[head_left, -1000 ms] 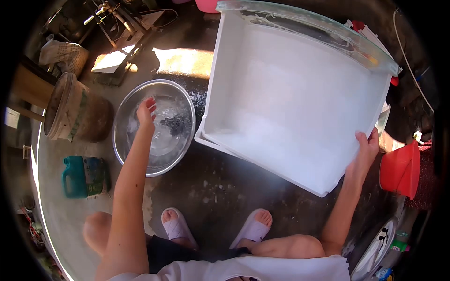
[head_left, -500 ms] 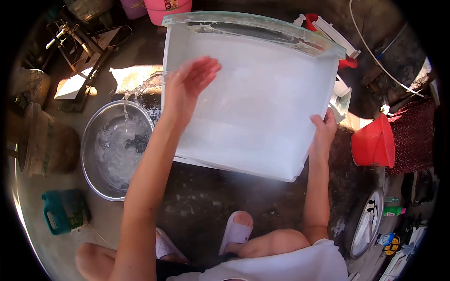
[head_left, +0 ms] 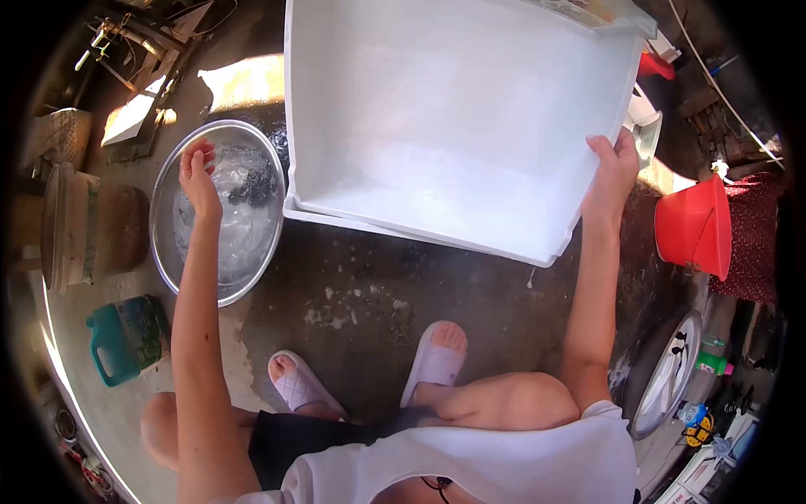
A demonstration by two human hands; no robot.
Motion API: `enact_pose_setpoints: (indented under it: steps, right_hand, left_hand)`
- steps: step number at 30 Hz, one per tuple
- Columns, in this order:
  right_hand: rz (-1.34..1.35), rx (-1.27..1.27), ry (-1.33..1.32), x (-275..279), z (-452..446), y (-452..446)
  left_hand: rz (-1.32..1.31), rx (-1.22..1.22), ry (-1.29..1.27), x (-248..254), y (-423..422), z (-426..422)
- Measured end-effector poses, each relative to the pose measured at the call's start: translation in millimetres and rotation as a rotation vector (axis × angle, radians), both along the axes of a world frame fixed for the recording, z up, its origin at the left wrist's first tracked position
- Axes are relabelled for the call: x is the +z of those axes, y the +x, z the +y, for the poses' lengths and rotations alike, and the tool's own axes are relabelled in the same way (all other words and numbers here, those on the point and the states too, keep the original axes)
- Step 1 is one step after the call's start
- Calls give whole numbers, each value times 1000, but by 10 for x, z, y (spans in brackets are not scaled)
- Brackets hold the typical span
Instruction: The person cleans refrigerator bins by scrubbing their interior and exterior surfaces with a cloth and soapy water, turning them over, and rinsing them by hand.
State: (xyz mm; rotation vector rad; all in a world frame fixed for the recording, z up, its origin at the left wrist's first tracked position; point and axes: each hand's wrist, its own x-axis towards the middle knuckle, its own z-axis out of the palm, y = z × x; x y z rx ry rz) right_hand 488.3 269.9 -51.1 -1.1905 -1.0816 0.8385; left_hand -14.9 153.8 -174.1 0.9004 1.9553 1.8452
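A big white bin (head_left: 453,126) with a clear front panel (head_left: 588,12) is tilted in front of me. My right hand (head_left: 611,172) grips its right edge, thumb on the inner side. My left hand (head_left: 199,172) is over the left part of a round metal basin (head_left: 275,244) of water, its fingers curled loosely and apart, holding nothing that I can see. Something dark and mesh-like (head_left: 254,186) shows in the water. A drip hangs below the bin's lower right corner.
On the left stand a dirty bucket (head_left: 75,227) and a teal jug (head_left: 126,338). To the right are a red bucket (head_left: 690,227) and a metal tray (head_left: 667,378) holding white pieces. My slippered feet (head_left: 437,357) are below the bin on the wet floor.
My left hand went from the basin to the bin's left side, flinging water, and is now back over the basin. My right hand has kept its hold on the bin.
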Motion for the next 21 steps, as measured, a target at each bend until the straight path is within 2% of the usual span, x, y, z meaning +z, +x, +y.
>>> enact_pose_setpoints:
  steps: [2, 4, 6, 9, 11, 12, 14, 15, 16, 18, 21]
  right_hand:
    - [-14, 10, 36, -44, 50, 49]
    - [-8, 14, 57, -42, 39, 46]
    - [-44, 16, 75, -9, 40, 9]
    - [-78, 50, 127, 14, 92, -50]
    - [-127, 87, 148, 2, 139, -85]
    - [-145, 108, 154, 4, 171, -113]
    - [-189, 137, 172, 29, 251, -154]
    - [-211, 144, 158, 21, 300, -142]
    - [-163, 178, 148, 13, 331, -127]
    - [-55, 243, 128, 4, 393, -101]
    - [25, 280, 39, 43, 448, -5]
  left_hand:
    - [-257, 231, -208, -568, -572, -329]
    - [-599, 436, -326, -1014, -789, -666]
    - [-785, 552, -201, -2389, -1679, -995]
    - [-1092, 438, 40, -1959, -961, -762]
    - [-1248, 67, 214, -1492, -691, -332]
    - [-1149, -234, 252, -755, -122, -178]
    - [-1084, -536, 347, 94, 694, 119]
    - [-1004, -563, 266, 500, 1157, 227]
    - [-735, -636, 55, 876, 1583, 288]
    - [-336, -891, 146, 1133, 2212, 466]
    - [481, -577, 222, 1135, 2263, 594]
